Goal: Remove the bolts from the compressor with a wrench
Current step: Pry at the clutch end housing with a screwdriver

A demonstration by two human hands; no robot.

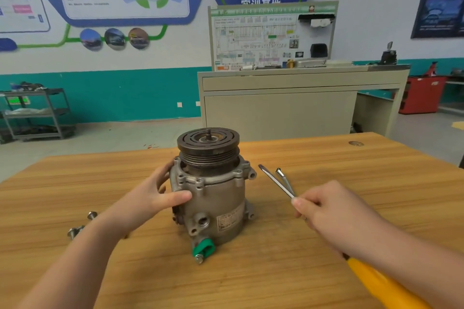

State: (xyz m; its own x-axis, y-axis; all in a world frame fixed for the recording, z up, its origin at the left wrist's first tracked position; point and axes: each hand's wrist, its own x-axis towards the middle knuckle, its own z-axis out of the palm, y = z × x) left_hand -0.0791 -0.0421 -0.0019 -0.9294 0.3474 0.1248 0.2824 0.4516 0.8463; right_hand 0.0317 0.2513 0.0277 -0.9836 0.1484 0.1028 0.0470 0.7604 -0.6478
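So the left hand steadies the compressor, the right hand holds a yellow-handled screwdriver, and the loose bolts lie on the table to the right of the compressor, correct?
Not quite. In the head view the loose bolts lie to the left of the compressor, beside the left forearm. The rest holds: the left hand steadies the compressor and the right hand holds the yellow-handled screwdriver.

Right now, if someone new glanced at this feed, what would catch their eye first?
The grey compressor standing upright mid-table, its dark grooved pulley on top and a green cap at its base. The left hand steadies its side; the right hand holds a long bolt together with a yellow-handled screwdriver. Loose bolts lie on the wooden table near the left forearm.
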